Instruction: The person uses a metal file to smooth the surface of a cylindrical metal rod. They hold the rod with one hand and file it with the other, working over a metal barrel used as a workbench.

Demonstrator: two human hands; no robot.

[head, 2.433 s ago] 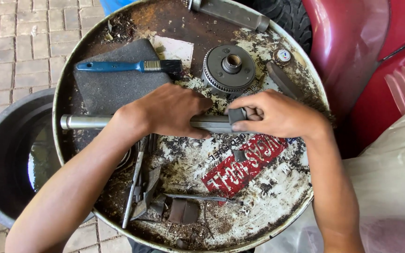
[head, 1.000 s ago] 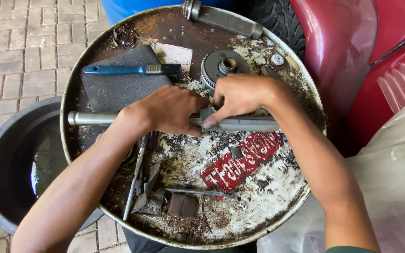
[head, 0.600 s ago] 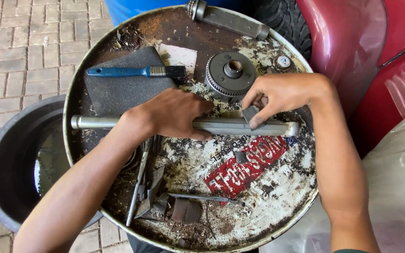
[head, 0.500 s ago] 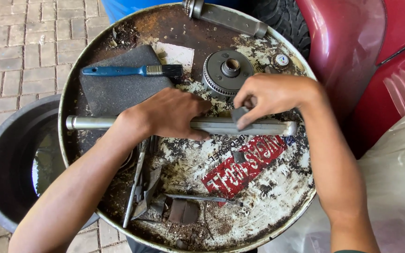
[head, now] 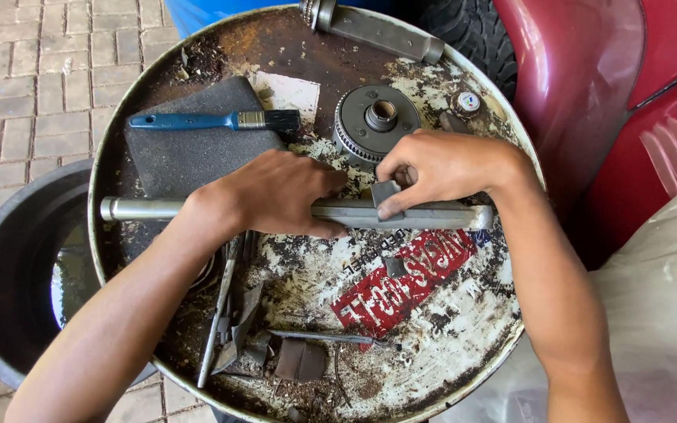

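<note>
A long grey metal shaft [head: 432, 216] lies across the rusty drum top [head: 221, 47]. My left hand [head: 276, 194] grips the shaft near its middle and holds it down. My right hand [head: 440, 166] presses a small grey piece of abrasive pad [head: 384, 193] against the shaft, just right of my left hand. The shaft's left end [head: 131, 208] sticks out over a dark foam pad [head: 190, 149]. Behind my hands sits a round toothed gear [head: 374, 119].
A blue-handled brush [head: 213, 120] lies on the foam pad. A second metal shaft [head: 370, 25] rests at the drum's far rim. Scrap metal strips [head: 233, 321] lie near the front. A black tub [head: 9, 266] stands at left, red bodywork [head: 613, 86] and a tyre at right.
My right hand has slid back and forth along the shaft with the pad, now sitting left of where it was half a second ago. My left hand has stayed on the shaft.
</note>
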